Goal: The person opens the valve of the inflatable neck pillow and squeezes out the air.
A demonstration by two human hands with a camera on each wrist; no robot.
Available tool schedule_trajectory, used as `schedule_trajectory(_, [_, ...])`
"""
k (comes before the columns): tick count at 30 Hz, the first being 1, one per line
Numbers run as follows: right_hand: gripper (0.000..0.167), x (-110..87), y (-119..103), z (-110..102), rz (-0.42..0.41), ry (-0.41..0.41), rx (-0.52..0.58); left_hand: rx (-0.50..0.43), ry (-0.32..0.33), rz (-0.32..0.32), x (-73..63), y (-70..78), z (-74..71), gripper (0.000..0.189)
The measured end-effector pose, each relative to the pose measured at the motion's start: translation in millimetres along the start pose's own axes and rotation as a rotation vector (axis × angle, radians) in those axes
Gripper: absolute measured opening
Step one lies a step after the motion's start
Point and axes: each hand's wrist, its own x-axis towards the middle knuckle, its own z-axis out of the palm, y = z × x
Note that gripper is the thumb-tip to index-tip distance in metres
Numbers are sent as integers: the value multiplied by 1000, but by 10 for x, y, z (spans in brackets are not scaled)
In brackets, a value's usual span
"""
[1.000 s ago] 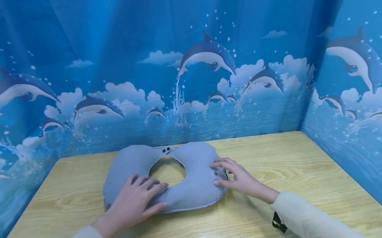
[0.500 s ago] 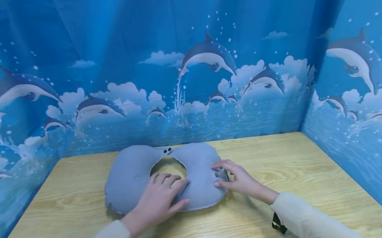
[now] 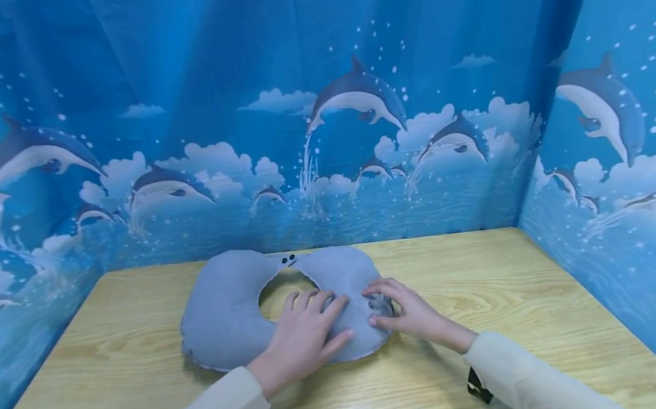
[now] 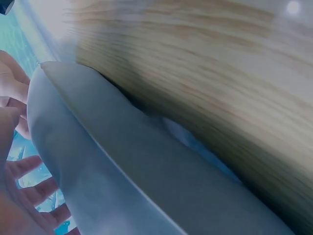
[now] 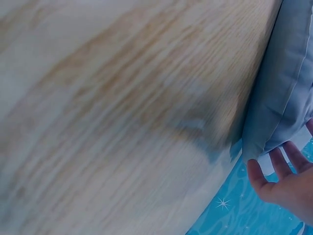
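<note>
A grey U-shaped neck pillow (image 3: 221,319), puffed up, lies on the table. Two black eyes and a small mouth mark the narrow strip at its back. My left hand (image 3: 305,331) lies over the front of its right lobe, fingers spread and touching the fabric. At the pillow's right end my right hand (image 3: 404,310) curves its thumb and fingers around a darker grey valve-like patch (image 3: 379,304). The right wrist view has those fingertips (image 5: 253,169) against the pillow's edge. The left wrist view is mostly filled by the seamed side of the pillow (image 4: 112,147).
The pale wood-grain table (image 3: 473,282) extends to both sides and in front of the pillow. Blue curtains (image 3: 224,107) printed with dolphins enclose the back and sides. A bright light reflection shows at the table's front.
My left hand has slid rightward across the front of the pillow, from the middle toward the right lobe. My right hand stays at the pillow's right end.
</note>
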Motion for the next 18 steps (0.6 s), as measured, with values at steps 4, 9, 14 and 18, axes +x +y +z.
schedule_trajectory(4, [47, -4, -3, 0, 4, -12, 2, 22, 17, -10, 75, 46, 42, 55])
schedule_trajectory(9, [48, -8, 5, 5, 11, -18, -6, 48, 3, -38, 132, 71, 105, 55])
schedule_trajectory(14, [48, -15, 22, 10, 7, -28, -15, 58, -8, -53, 141, 77, 162, 52])
schedule_trajectory(18, [47, -15, 44, 13, 1, -35, -21, 56, -12, -59, 132, 75, 208, 51])
